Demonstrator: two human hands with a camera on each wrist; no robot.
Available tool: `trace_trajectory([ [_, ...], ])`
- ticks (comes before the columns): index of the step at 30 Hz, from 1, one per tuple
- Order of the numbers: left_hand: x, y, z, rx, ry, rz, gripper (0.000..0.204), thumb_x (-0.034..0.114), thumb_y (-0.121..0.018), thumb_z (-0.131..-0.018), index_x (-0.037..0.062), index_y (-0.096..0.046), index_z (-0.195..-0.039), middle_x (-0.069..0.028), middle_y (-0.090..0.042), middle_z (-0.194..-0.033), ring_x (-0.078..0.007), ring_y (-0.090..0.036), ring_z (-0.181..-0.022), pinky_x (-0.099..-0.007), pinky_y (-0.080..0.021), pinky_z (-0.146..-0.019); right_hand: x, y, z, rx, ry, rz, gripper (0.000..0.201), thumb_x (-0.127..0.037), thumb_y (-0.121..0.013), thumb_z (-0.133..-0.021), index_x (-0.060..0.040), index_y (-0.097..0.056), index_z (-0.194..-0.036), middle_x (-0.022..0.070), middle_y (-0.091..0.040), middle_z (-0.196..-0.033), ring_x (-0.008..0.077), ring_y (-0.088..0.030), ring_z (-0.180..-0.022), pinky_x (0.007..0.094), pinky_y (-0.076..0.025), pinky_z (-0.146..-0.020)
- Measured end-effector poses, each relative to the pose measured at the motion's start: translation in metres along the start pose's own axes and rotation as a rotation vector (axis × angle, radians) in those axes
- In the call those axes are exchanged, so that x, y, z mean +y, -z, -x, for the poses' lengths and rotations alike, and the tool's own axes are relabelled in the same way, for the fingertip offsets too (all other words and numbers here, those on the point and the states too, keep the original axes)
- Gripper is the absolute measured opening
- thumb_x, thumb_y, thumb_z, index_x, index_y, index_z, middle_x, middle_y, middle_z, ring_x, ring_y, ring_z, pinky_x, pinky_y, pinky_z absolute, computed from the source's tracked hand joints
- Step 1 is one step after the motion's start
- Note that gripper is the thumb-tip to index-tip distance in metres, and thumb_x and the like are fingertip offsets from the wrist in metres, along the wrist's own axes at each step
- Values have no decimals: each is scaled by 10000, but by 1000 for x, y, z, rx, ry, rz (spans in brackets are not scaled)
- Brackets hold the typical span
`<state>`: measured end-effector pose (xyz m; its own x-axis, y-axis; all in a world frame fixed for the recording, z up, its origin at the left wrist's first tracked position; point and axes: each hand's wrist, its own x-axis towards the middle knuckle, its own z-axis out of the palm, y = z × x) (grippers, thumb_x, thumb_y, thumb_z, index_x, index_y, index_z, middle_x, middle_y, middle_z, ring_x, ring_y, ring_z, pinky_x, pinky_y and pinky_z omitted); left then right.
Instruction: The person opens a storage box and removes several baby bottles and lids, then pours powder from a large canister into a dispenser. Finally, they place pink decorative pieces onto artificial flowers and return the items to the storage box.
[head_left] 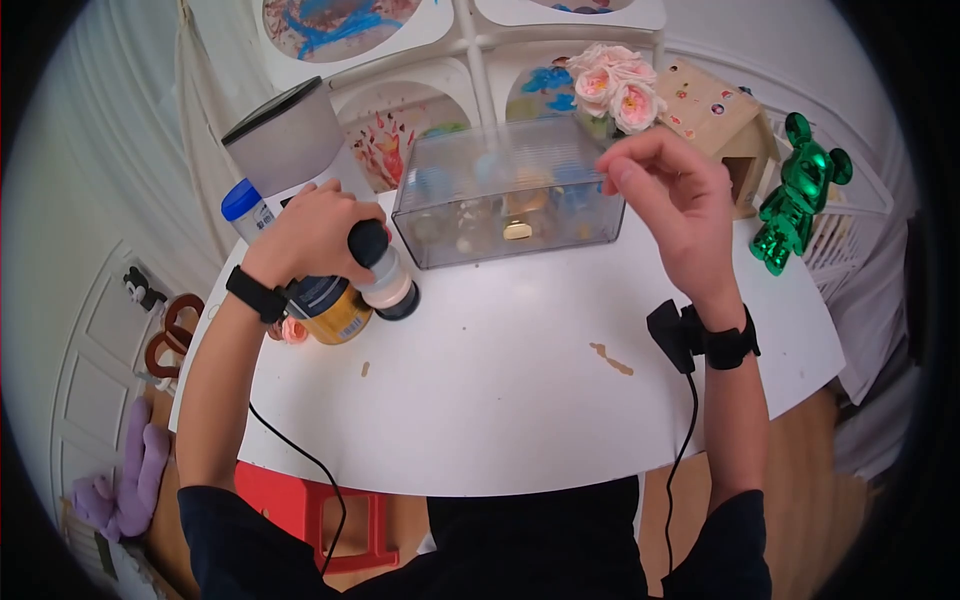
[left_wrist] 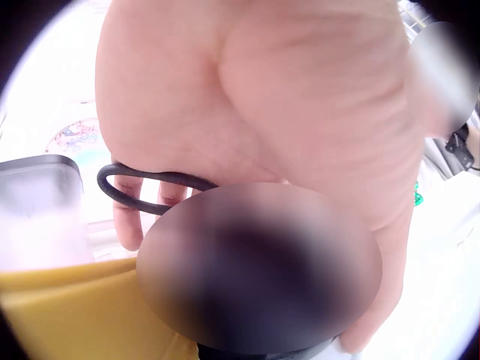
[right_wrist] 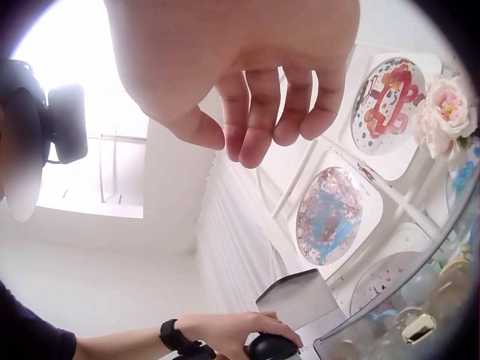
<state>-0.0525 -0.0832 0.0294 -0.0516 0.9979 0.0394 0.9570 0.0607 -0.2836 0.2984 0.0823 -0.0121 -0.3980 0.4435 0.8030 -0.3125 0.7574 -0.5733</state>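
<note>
My left hand [head_left: 318, 228] grips a clear bottle [head_left: 388, 285] with a black lid [head_left: 368, 240], its thumb along the near side. A black carrying loop [left_wrist: 157, 187] passes below the palm in the left wrist view, beside a large blurred dark patch. Right next to the bottle stands a yellow tub [head_left: 338, 318] with a dark top, partly behind the left hand. My right hand [head_left: 680, 205] is raised near the right end of a transparent grey box [head_left: 510, 200] with a gold clasp. In the right wrist view its fingers [right_wrist: 259, 124] hang loosely bent around nothing.
A blue-capped container [head_left: 243, 205] and a dark-lidded bin [head_left: 285, 135] stand at the back left. Pink roses [head_left: 620, 90], a wooden house [head_left: 715, 110] and a shiny green bear figure [head_left: 797, 195] line the right rear. A red stool [head_left: 300, 510] is below the white table [head_left: 480, 400].
</note>
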Motion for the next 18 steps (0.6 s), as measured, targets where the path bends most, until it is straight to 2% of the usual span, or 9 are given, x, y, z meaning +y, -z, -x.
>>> trace_trajectory([
  [3,-7,-3,-18,-21,32,-73,693,391,-974,-628,216,-812,-1279,-62,-778,-1025,-290,-654,-1091,-413,-491,-1002,-6,-8,-14,46,61,-101,120,-105,-724,-1021,-6,-787,-995,10,-776,-910,89,-703,-841,271,-546,-828],
  [6,-14,-7,-31,-30,52,-157,717,344,-984,-627,232,-812,-1314,-46,-773,-1066,-274,-650,-1124,-420,-461,-1028,-10,-9,-22,12,131,-112,124,-104,-723,-1019,-2,-792,-1005,18,-789,-917,94,-721,-844,270,-556,-827],
  [10,-18,-14,-42,-16,48,-320,747,303,-997,-601,249,-816,-1324,-27,-779,-1129,-256,-625,-1201,-438,-417,-1101,-27,-9,-28,-25,186,-94,145,-98,-669,-1088,14,-759,-1063,43,-748,-992,105,-674,-896,272,-529,-856],
  [13,-15,-12,-40,-2,56,-337,778,288,-994,-610,258,-797,-1362,-54,-768,-1313,-292,-570,-1372,-491,-359,-1223,-30,-18,-28,46,268,-135,158,-107,-661,-1083,13,-758,-1051,47,-754,-995,104,-671,-874,272,-527,-847],
  [14,-14,-10,-36,72,53,-344,783,277,-989,-630,255,-782,-1385,-67,-743,-1378,-312,-541,-1419,-511,-326,-1256,-25,-33,-21,131,300,-186,165,-111,-656,-1084,14,-759,-1049,47,-755,-995,103,-668,-867,272,-526,-844],
  [16,-11,0,-18,221,49,-356,793,255,-978,-670,248,-752,-1430,-91,-694,-1509,-352,-484,-1511,-549,-258,-1323,-27,-27,-22,106,263,-93,182,-121,-647,-1087,15,-760,-1046,48,-756,-997,102,-662,-859,275,-526,-842],
  [17,-10,9,-9,271,59,-308,777,248,-965,-704,242,-737,-1446,-99,-674,-1537,-368,-463,-1531,-563,-254,-1328,-34,-1,-31,-6,187,46,191,-128,-643,-1090,16,-761,-1046,49,-757,-999,102,-659,-858,277,-527,-844],
  [18,-9,20,1,319,69,-260,760,241,-953,-738,235,-721,-1463,-106,-654,-1566,-384,-442,-1551,-576,-250,-1332,-35,4,-32,-47,162,65,197,-132,-640,-1092,17,-761,-1047,50,-757,-997,102,-657,-857,278,-528,-845],
])
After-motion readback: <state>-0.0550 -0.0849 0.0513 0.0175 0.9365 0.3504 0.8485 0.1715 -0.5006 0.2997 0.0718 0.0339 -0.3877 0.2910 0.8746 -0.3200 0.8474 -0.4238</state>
